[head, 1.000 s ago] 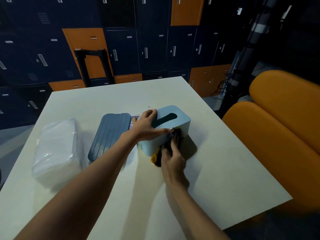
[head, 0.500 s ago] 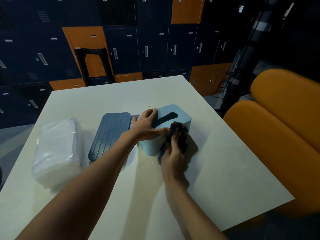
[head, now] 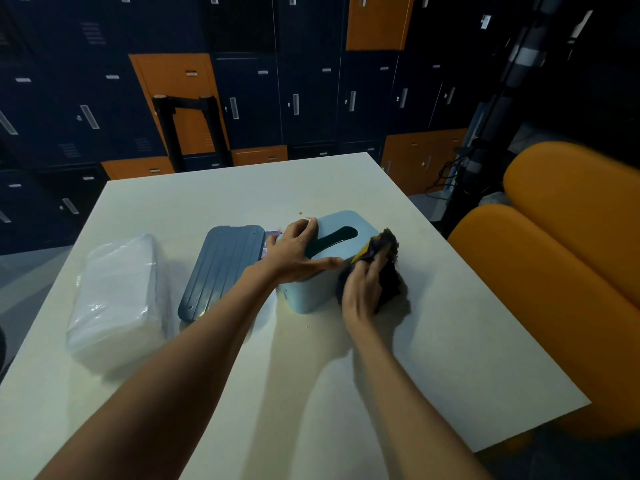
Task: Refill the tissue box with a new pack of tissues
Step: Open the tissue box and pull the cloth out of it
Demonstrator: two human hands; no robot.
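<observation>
A light blue tissue box with a dark slot on top stands near the middle of the white table. My left hand lies across the top of the box, fingers over its far edge and thumb along the near edge. My right hand grips a dark cloth with a yellow patch and presses it against the box's right side and top corner. A dark blue ribbed lid lies flat to the left of the box. The new tissue pack in clear wrap lies at the table's left.
A small purple item peeks out between the lid and the box. An orange padded seat stands close along the table's right edge. Blue and orange lockers line the wall beyond the far edge, with a black stand at the right.
My right hand has moved the cloth up the box's side, from near the table to the top right corner. My left hand has stayed on the box.
</observation>
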